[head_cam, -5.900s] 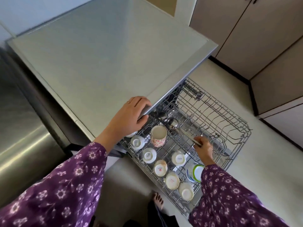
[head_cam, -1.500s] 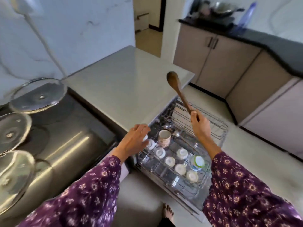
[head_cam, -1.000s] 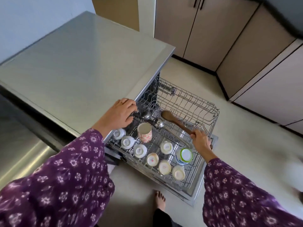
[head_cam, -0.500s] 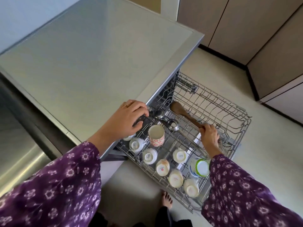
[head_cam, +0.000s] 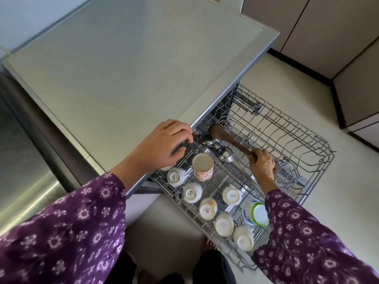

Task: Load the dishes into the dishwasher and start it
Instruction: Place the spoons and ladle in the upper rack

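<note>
The dishwasher's upper wire rack [head_cam: 307, 140] is pulled out over the floor. My right hand [head_cam: 261, 163] grips the handle of a wooden spoon [head_cam: 223, 136] that lies across the rack, its bowl toward the machine. My left hand [head_cam: 164, 144] rests on the front edge of the grey dishwasher top [head_cam: 133, 68], fingers curled over the edge. Metal ladles [head_cam: 224, 154] lie beside the spoon. A flowered mug [head_cam: 202, 167] stands open side up. Several white cups [head_cam: 191, 192] sit upside down along the rack's near side, with a green-rimmed bowl [head_cam: 256, 214].
A steel surface [head_cam: 22, 160] lies to the left of the dishwasher. Beige cabinet doors [head_cam: 328, 33] line the far right above a pale floor [head_cam: 338, 201]. The rack's right half holds nothing. My bare foot [head_cam: 208, 243] is under the rack's near corner.
My right hand carried the wooden spoon down from the air into the rack and has slid it farther in toward the machine. My left hand stayed on the top's edge.
</note>
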`<state>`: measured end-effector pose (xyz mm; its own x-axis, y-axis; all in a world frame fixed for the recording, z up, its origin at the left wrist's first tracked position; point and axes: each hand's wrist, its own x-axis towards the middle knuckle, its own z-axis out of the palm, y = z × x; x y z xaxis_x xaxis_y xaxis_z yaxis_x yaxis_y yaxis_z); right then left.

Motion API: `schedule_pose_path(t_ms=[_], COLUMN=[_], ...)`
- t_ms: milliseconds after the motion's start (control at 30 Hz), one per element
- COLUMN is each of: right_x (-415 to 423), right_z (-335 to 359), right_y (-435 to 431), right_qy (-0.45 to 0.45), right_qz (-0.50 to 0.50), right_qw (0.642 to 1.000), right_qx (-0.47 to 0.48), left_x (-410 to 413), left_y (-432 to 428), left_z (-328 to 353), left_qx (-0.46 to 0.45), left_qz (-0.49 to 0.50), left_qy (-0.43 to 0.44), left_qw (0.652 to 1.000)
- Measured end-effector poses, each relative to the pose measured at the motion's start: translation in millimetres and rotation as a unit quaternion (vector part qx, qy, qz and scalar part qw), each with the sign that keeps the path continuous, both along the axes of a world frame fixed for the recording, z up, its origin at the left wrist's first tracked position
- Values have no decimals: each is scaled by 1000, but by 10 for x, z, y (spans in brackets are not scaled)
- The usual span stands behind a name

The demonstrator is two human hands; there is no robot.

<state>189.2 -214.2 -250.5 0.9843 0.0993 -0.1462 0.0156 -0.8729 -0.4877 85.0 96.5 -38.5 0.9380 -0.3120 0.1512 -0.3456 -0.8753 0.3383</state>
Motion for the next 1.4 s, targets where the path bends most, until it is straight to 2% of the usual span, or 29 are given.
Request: schedule_pose_path(t_ms=[267, 467, 800, 1100, 1300, 1400], right_x=[-474, -681, -796, -710, -445, -310], right_z=[-145, -211, -191, -193, -51, -101], right_y=[-160, -425, -811, -770, -596, -439], right_qy=[-34, -6, 108, 160, 178, 175], right_qz=[-40, -27, -2, -13, -34, 11], right_qw=[998, 1000, 994, 987, 982, 984], right_qx=[-20, 8, 25, -6, 47, 9], left_x=[-9, -14, -12, -13, -11, -12], left_y=[6, 5, 8, 2, 15, 13], left_z=[-18, -8, -9, -13, -18, -16], left_qx=[12, 10, 10, 9, 8, 5], left_qz=[-2, -4, -8, -9, -12, -10], left_qy=[-5, -12, -14, -17, -17, -15], left_qw=[1000, 1000, 1000, 1000, 1000, 1000])
